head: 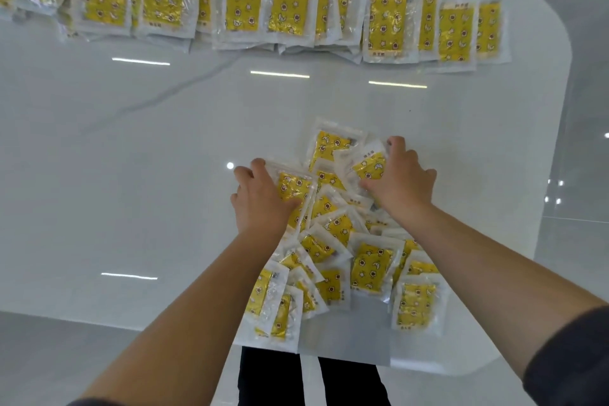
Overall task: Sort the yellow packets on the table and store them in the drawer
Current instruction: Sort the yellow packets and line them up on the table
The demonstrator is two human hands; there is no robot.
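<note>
Nearest the camera: dark trouser legs (349, 382) below the table edge, with dark sleeve cuffs (573, 353) pushed up on both forearms. On the white glossy table (131, 175), directly ahead: loose pile of yellow packets (342, 241), overlapping at mixed angles, some hanging slightly past the near edge. At the far end of the pile: left hand (260, 198) palm-down on the left flank, fingers curled around the edge of one clear-bordered packet (291, 186), thumb side pressed onto its face. Right hand (400, 180) palm-down on the right flank, fingers bent and closed over the rim of another packet (369, 168), that packet tilted up off the pile. Both hands gripping, neither flat nor spread. Beyond the hands: bare tabletop with strip-light reflections. Along the far edge: row of packets (250, 6) laid flat, side by side in overlapping stacks, yellow faces up, spanning nearly the full table width. Drawer not in view.
</note>
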